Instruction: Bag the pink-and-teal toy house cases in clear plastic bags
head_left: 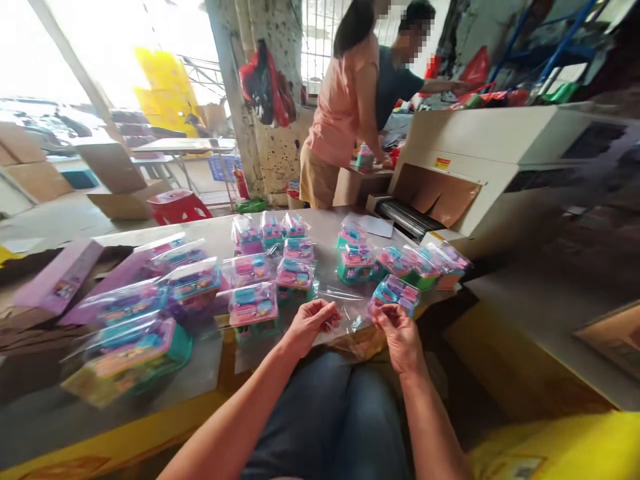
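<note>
A clear plastic bag [356, 312] stretches between my two hands at the table's near edge. My left hand [314, 324] is closed in a pinch on the bag's left side. My right hand [400, 337] pinches at the other end of the film, right against a pink, purple and blue toy set [395, 293]; its fingertips partly cover the toy's near side. Left of my left hand stands a bagged toy set [253, 308] with a teal base. More bagged toy sets [295, 277] stand in rows behind it.
Several bagged toys [356, 263] stand at the right, before a beige machine [490, 140] with a conveyor [407, 219]. Larger wrapped toys [143, 350] and purple boxes [60, 277] lie left. Two people [345, 100] stand behind the table. A red stool [180, 208] is beyond it.
</note>
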The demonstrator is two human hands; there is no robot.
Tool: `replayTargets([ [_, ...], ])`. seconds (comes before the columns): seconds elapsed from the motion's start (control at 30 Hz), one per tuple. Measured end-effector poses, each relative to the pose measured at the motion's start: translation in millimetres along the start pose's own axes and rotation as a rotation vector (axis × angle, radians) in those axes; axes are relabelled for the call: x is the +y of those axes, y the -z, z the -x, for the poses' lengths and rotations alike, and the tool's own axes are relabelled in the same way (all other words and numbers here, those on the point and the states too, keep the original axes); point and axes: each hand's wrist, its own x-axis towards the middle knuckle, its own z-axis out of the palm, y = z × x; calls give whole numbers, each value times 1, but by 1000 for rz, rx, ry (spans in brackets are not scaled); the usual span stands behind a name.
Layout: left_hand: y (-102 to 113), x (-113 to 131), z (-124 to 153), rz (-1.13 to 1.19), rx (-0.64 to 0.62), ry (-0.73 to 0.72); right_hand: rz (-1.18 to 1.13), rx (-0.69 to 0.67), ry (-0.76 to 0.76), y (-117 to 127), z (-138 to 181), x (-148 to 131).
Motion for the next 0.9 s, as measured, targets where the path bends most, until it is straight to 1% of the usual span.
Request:
replayTargets([
  [0.1,6,-5,8,115,-43,81,-14,24,20,3,3,-4],
  [0.13,8,-8,10,89,-32,89,-3,32,21,5,5,-5],
  [0.2,13,-17,12,-79,7,104,27,72,26,11,9,-9],
  [0.3,21,-34,14,-394,42,147,71,199,79,28,12,-17],
  [0.37,26,-42,15,-532,45,168,112,265,131,39,13,-25],
  [0.4,28,-44,16,-603,50,165,143,275,153,43,13,-29],
  [0.47,27,-42,19,-736,83,128,215,250,181,44,17,-38],
  [0.57,19,-31,24,-895,160,49,282,144,180,32,28,-48],
  [0.67,13,-21,26,-1103,174,27,266,7,135,16,40,-47],
  [0.73,14,-16,27,-1209,166,40,246,-62,106,10,47,-42],
  [0.83,19,-12,29,-1256,202,76,261,-128,79,9,51,-32],
  [0.9,22,-10,32,-1222,238,103,270,-140,71,9,51,-27],
])
